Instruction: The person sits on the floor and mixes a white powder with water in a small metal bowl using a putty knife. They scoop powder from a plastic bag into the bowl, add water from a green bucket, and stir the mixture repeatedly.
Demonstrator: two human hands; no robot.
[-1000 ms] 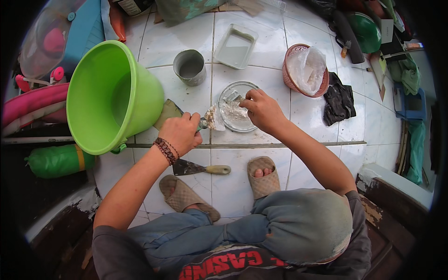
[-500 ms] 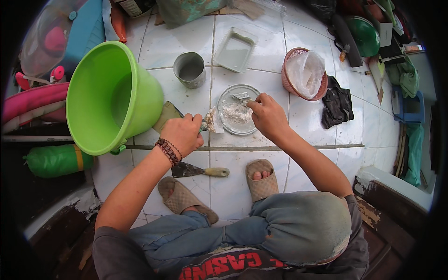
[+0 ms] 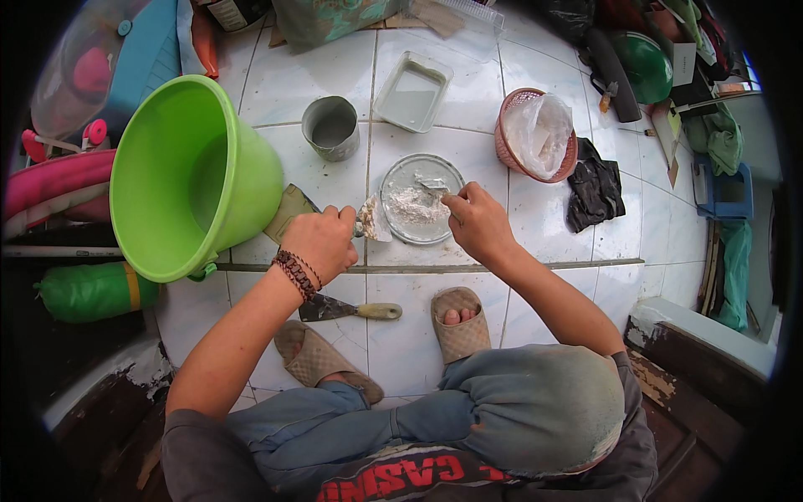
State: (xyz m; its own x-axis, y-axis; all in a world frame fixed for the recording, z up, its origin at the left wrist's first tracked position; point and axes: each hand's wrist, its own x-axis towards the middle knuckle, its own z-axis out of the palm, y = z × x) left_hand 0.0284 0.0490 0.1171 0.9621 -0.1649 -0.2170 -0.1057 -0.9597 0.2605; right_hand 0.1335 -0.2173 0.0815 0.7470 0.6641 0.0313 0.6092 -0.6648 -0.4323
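My left hand (image 3: 322, 238) is closed round a putty knife (image 3: 381, 227), whose blade carries a clump of whitish paste beside a round dish. My right hand (image 3: 478, 222) pinches the handle of a small scraper (image 3: 432, 184), its metal blade over the dish's far part. White powdery material (image 3: 416, 206) lies in this shallow round dish (image 3: 391, 232), which looks like a lid. A second putty knife (image 3: 378, 311) with a pale handle rests on the floor near my feet. A flat greenish-brown piece (image 3: 290, 209) shows beyond my left hand, partly hidden by it.
A large green bucket (image 3: 251, 180) leans at the left. Beyond the dish stand a grey cup (image 3: 343, 149) and a rectangular plastic tray (image 3: 381, 105). To the right are a pink basket (image 3: 506, 151) holding a plastic bag and a crumpled black bag (image 3: 595, 192). A tile ledge crosses before my feet.
The whole view has shifted slightly left. My right hand and the small scraper have moved a little nearer to me over the dish. My left hand keeps its hold.
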